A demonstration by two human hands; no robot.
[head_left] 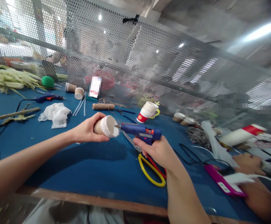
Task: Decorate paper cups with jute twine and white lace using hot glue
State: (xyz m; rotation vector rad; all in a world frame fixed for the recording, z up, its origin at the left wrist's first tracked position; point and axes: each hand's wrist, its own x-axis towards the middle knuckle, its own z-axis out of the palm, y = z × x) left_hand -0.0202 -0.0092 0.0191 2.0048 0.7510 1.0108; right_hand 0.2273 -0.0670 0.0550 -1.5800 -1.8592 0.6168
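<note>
L hand (87, 128) grips wrapped cup (103, 126), R hand (158, 153) holds glue gun (135, 130) w/ tip (118, 126) nr rim (107, 124)

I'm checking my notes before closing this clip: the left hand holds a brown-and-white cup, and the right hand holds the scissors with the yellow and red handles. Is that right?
Not quite: the right hand holds a blue glue gun. The head view shows the scissors lying on the table. The left hand does hold the brown-and-white cup.
</note>
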